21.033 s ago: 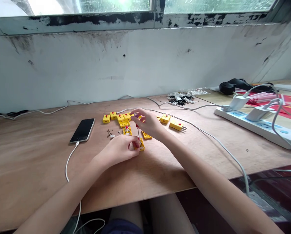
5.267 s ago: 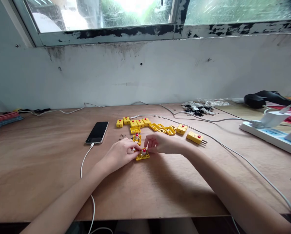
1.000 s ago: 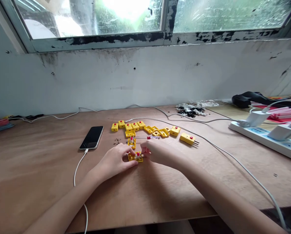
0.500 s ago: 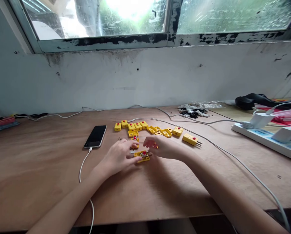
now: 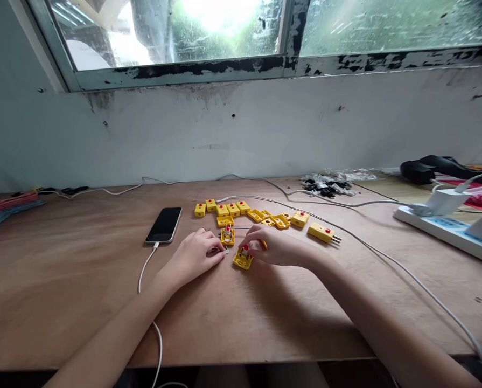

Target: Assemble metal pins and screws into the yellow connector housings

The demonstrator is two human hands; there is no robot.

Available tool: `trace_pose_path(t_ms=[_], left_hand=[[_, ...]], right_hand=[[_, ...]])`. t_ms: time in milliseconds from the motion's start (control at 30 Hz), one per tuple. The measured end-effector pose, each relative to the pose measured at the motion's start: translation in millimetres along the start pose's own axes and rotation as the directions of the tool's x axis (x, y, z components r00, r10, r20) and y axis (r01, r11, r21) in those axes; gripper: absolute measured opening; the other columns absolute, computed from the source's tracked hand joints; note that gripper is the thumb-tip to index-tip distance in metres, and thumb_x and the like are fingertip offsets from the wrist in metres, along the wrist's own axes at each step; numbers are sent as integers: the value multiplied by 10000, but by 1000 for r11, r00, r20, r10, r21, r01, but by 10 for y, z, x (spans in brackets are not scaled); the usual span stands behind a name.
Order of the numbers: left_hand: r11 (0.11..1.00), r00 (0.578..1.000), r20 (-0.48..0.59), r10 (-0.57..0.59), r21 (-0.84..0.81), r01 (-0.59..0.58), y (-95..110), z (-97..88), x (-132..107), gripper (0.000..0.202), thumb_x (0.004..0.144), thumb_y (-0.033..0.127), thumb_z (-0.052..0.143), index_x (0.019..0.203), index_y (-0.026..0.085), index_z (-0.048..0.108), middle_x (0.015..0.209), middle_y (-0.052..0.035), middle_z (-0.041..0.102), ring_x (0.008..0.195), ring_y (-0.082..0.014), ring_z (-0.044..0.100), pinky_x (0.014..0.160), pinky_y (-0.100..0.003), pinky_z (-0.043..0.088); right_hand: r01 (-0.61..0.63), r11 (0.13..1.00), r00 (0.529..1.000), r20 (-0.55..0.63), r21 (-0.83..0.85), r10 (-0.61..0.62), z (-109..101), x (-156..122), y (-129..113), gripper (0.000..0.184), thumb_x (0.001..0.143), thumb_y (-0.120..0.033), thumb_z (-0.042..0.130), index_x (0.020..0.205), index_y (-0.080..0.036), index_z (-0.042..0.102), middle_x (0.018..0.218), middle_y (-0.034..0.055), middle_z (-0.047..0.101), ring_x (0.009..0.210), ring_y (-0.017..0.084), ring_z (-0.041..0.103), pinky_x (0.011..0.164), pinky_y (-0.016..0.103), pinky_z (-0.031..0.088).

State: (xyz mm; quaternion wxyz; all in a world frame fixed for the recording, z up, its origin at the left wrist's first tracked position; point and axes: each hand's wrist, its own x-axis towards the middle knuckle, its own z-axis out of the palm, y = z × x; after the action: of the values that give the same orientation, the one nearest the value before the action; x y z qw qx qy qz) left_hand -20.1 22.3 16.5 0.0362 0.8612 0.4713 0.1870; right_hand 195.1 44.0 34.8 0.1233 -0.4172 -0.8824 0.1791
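The right hand is half closed, its fingers gripping an open yellow thermocouple connector at its 9 o'clock; the left hand is curled, its hold unclear, beside a small metal piece at its 3 o'clock; a second open connector lies at its 2 o'clock.

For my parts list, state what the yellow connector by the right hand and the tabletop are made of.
The yellow connector looks like moulded plastic: opaque, evenly coloured, with a slight sheen. The tabletop looks like bare plywood, with visible wood grain and a matte surface, though a thin varnish is possible.
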Motion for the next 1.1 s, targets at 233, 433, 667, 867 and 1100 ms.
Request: trace_pose_path(t_ms=[233,433,667,867,1100], left_hand=[[999,997,-76,10,39,-7,-48,-2,7,123,847,278,571,795,216,664,851,-1,669,835,-187,550,761,-320,433],[989,989,-83,121,-73,-128,110,53,-2,106,847,280,575,824,212,654,881,0,681,842,-176,552,800,-311,443],[986,988,-47,148,-65,-151,172,129,9,138,859,291,553,841,210,664,884,-8,689,849,-185,558,803,-321,438],[972,999,-13,-47,-230,42,227,136,-2,123,813,333,607,803,237,683,862,-5,648,804,-168,570,712,-286,449],[963,995,-4,-102,-250,97,301,107,4,133,799,346,620,751,236,678,827,6,645,809,-181,558,755,-305,430]], right_hand=[[47,998,986,-162,33,-41,103,49,38,249,831,-165,524,994,-235,698,1007,75,616,831,175,601,747,310,486],[-208,978,874,-447,15,193,-171,25,272,212,848,-264,528,997,-219,671,990,68,638,855,195,610,716,300,466],[-383,918,904,-247,-102,350,-132,37,449,218,833,-281,506,962,-217,670,963,69,668,791,197,613,580,251,416],[-375,921,919,-171,-102,356,-122,50,643,316,753,-92,530,1012,-202,674,928,74,680,787,185,621,630,239,442],[-345,936,933,-141,-74,332,-127,55,577,400,742,-50,509,1054,-233,680,987,73,674,849,195,615,681,245,444]])
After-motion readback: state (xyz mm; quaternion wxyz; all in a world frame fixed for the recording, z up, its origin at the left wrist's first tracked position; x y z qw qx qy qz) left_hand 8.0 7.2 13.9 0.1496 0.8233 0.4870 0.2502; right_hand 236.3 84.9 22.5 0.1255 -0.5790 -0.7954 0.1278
